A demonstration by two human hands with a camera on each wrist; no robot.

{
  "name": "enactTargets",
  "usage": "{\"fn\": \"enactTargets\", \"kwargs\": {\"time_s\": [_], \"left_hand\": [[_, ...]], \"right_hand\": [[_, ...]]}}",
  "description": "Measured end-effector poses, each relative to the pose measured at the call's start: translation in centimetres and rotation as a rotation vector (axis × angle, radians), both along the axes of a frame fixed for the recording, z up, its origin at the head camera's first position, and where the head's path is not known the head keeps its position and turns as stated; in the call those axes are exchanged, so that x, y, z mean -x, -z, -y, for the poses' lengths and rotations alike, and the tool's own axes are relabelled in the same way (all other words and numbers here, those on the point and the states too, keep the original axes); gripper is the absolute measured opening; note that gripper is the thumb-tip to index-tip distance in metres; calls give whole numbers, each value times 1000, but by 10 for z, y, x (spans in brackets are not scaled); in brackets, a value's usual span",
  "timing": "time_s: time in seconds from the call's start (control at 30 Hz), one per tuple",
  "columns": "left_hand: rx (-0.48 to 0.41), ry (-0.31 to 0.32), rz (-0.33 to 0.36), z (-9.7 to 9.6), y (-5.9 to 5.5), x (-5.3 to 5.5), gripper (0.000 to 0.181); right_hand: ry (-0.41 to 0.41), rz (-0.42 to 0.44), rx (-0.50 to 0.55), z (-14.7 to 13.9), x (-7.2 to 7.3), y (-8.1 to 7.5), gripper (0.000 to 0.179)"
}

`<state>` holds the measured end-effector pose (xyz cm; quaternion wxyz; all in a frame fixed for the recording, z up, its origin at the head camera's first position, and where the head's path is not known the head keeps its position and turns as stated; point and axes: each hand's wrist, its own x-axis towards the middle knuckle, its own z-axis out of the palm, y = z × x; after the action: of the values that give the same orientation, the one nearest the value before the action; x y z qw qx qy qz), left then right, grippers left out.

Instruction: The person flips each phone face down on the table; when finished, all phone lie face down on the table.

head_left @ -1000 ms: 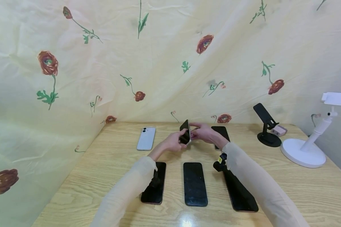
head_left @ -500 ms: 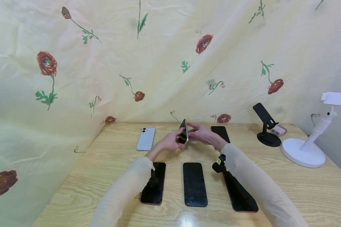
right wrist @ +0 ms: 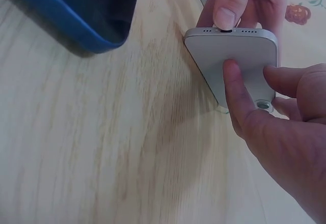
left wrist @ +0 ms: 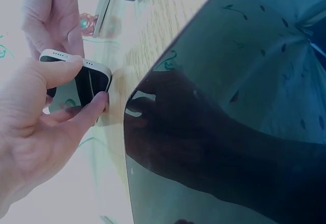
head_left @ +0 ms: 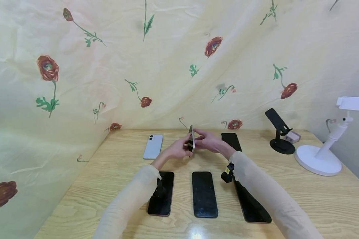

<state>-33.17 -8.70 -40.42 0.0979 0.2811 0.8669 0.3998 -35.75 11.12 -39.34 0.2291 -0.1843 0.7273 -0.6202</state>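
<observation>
We see smartphone point(right wrist: 249, 56): pale silver back, rounded corners, glossy dark screen. It is above far side of wooden table point(head_left: 116, 199), between left hand point(head_left: 177, 148) and right hand point(head_left: 209, 142). Left, bent, pinches it; right touches back with fingertips, if gripping we cannot tell. Right wrist view shows camera lens point(right wrist: 263, 104); head view, only edge and screen strip. Since one second ago, phone turned more edge-on.
</observation>
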Motion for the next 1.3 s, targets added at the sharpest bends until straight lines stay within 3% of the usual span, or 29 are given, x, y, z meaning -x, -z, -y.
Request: {"fn": "enactTargets", "kwargs": {"time_s": [0.37, 0.67, 1.07, 1.3], "left_hand": [[-49, -1, 48, 4, -2, -4, 102], [-73, 9, 57, 6, 0, -4, 102], [-115, 2, 84, 8, 0, -8, 101], [-78, -27, 38, 10, -2, -9, 102]], "right_hand": [[-10, 27, -1, 5, 0, 6, 66], [-18, 6, -64, 7, -4, 11, 65], [-42, -100, -165, 8, -7, 14, 66], [-77, -217, -260, 9, -7, 16, 69]]}}
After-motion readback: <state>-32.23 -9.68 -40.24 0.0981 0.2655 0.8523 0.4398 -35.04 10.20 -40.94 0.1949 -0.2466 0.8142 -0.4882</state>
